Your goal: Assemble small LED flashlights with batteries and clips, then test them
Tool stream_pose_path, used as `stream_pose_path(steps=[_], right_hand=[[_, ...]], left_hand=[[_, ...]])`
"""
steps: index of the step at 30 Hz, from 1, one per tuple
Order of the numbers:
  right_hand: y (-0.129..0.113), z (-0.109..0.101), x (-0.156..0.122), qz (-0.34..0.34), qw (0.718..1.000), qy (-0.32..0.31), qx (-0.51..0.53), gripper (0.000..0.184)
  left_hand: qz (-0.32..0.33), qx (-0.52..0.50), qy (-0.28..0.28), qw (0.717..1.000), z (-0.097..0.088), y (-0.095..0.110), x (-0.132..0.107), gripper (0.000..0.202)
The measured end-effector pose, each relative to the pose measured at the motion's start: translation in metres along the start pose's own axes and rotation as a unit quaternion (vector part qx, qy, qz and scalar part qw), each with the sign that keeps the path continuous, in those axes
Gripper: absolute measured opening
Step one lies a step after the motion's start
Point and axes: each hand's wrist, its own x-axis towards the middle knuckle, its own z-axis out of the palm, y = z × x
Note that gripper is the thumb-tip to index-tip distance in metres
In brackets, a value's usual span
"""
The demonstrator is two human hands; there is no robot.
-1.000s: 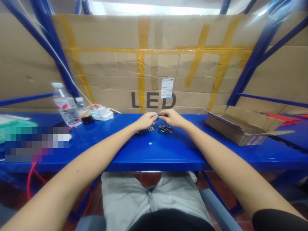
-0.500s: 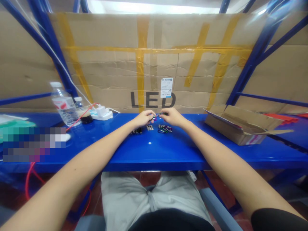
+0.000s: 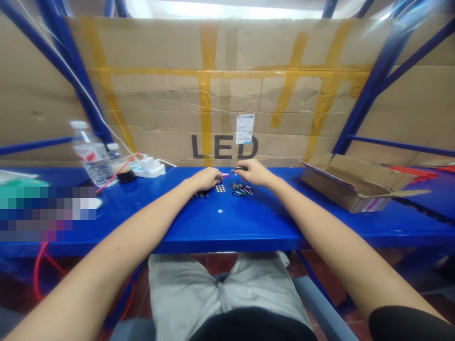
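Note:
My left hand [image 3: 210,176] is low over the table, its fingers curled together; what they hold, if anything, is hidden. Just right of its fingertips lies a small purple metal tube [image 3: 226,175]. Under and in front of that hand are several small dark pieces [image 3: 201,194], partly covered. My right hand [image 3: 253,171] pinches a small dark tube [image 3: 239,168] with a shiny end, pointing left. Between the hands and nearer me, several silver button cells [image 3: 220,188] sit in neat rows. Beside them on the right is a pile of coloured carabiners [image 3: 243,190].
An open cardboard box [image 3: 355,189] stands on the right of the blue table [image 3: 220,232]. On the left are a water bottle [image 3: 91,156], a smaller bottle with dark liquid [image 3: 124,173] and a white power strip [image 3: 151,169]. A large carton [image 3: 159,104] closes off the back.
My left hand has drawn left and toward me, away from my right hand, uncovering more of the purple tube. The right hand stays nearly in place with its dark tube.

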Motion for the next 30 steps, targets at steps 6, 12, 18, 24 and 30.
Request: stream_pose_path(steps=[6,12,18,24,30], right_hand=[[0.0,-0.001,0.0,-0.001,1.0,-0.005,0.003,0.017],[-0.003,-0.002,-0.001,0.005,1.0,-0.01,0.001,0.017],[-0.003,-0.002,-0.001,0.008,1.0,-0.014,0.001,0.017],[-0.006,-0.003,-0.002,0.014,1.0,-0.017,-0.001,0.017],[-0.005,-0.003,-0.002,0.015,1.0,-0.023,0.005,0.017]], left_hand=[[0.07,0.095,0.006,0.993,0.001,0.002,0.008,0.029],[0.079,0.134,0.008,0.988,-0.002,0.004,0.008,0.03],[0.062,0.11,0.012,0.992,-0.004,-0.002,0.003,0.031],[0.042,0.094,0.006,0.995,-0.005,-0.003,0.0,0.036],[0.023,0.015,0.02,0.999,-0.007,-0.003,-0.004,0.036]])
